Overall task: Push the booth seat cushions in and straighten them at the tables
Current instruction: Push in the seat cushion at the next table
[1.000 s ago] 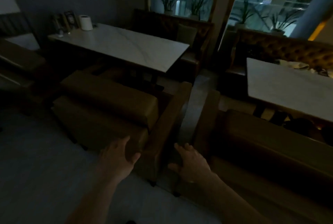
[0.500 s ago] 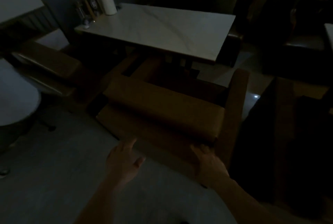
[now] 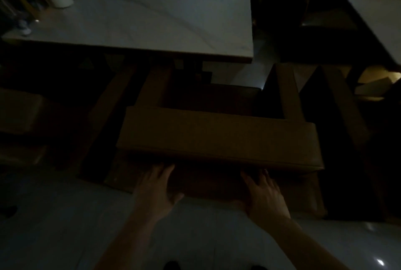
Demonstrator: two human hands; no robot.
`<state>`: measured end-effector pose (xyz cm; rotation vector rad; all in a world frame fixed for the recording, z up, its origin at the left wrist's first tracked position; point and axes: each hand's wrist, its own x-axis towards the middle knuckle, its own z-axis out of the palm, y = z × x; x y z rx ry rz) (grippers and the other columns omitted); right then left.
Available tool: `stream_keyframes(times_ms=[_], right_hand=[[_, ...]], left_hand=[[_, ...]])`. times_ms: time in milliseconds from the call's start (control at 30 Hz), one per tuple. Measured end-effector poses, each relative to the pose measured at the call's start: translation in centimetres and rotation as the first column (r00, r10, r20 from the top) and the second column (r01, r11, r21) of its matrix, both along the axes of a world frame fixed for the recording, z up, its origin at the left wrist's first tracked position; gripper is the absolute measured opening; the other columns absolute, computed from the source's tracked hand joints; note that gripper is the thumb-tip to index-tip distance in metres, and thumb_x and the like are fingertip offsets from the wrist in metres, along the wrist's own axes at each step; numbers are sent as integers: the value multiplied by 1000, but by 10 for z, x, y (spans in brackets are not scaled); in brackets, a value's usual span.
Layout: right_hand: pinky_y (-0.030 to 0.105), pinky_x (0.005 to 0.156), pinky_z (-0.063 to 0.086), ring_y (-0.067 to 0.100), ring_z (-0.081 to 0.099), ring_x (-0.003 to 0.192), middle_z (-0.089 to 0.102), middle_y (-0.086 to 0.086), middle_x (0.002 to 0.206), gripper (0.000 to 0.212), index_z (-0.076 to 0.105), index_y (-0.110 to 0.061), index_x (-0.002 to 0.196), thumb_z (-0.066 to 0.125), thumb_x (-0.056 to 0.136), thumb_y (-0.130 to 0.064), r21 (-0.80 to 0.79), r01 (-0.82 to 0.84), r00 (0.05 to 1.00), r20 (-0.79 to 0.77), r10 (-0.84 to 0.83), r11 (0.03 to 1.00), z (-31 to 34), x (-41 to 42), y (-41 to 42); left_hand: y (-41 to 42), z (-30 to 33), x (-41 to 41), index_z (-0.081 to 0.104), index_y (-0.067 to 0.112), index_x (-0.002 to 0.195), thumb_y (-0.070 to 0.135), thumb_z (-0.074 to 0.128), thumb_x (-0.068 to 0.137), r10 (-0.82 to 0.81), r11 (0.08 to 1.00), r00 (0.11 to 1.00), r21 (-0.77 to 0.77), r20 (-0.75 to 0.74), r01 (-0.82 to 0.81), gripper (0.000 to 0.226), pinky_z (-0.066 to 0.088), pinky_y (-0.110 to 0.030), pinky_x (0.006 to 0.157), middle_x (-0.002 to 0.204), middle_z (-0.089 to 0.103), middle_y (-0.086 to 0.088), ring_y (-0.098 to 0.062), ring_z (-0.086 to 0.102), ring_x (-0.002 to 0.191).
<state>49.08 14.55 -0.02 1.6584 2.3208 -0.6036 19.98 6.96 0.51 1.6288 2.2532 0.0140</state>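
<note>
Dim room. Brown padded booth seat point(image 3: 219, 137) stands near the white marble table point(image 3: 152, 22), not yet pushed in. Left hand point(image 3: 155, 189) and right hand point(image 3: 263, 193), fingers spread flat, press against its near back panel.

Single head-worn wide-angle view, looking forward and steeply down from standing height, close above a brown padded seat-back cushion point(image 3: 219, 139) – white marble-look rectangular table point(image 3: 152, 22) beyond it, pale glossy tiled floor point(image 3: 54, 215) filling the near edge, dim light throughout
</note>
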Motion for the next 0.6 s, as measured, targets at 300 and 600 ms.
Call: stream_keyframes(times_ms=[300, 600], right_hand=[[63, 118, 8, 52, -15, 144, -14, 28, 159, 96, -28, -54, 142, 36, 77, -85, 80, 208, 975, 61, -213, 975, -42, -77, -26], [64, 117, 12, 52, -5, 146, 2, 29, 160, 87, -2, -50, 152, 33, 78, -81, 215, 232, 969, 34, -245, 949, -60, -84, -38]], left_hand=[[3, -60, -83, 26, 36, 153, 70, 57, 75, -197, 974, 980, 112, -29, 199, 91, 23, -50, 118, 156, 32, 2, -27, 31, 142], [-2, -75, -91, 20, 40, 153, 74, 46, 84, -196, 955, 979, 217, -59, 204, 82, 14, -46, 120, 156, 28, 10, -21, 19, 145]])
